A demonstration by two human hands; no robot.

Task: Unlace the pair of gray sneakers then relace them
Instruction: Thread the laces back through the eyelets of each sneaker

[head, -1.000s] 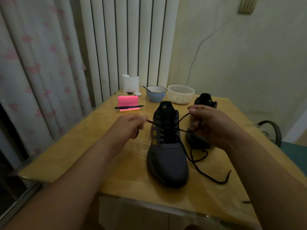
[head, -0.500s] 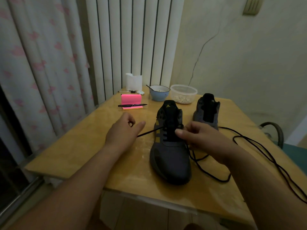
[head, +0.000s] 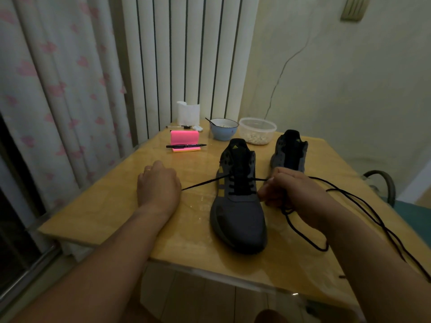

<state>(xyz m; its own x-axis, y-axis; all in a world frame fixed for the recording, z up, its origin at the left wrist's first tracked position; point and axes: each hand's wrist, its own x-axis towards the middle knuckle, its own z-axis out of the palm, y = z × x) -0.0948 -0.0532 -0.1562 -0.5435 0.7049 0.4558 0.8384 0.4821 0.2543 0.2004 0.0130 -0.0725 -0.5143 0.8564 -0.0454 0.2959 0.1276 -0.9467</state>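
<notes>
Between the hands, the near sneaker [head: 238, 213] stands on the table [head: 116, 210], toe toward the camera. The left hand [head: 158, 183] curls knuckles-up over one end of its lace [head: 203, 183], fingertips hidden; the right hand [head: 296, 194] pinches the other end beside the eyelets. By the right wrist a loose lace [head: 338, 186] trails out of frame. Beyond that hand, the second sneaker [head: 289, 150] has its toe hidden behind the knuckles.

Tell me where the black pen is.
Head view: the black pen lies across the pink notepad, far left on the table, left of the blue bowl.
</notes>
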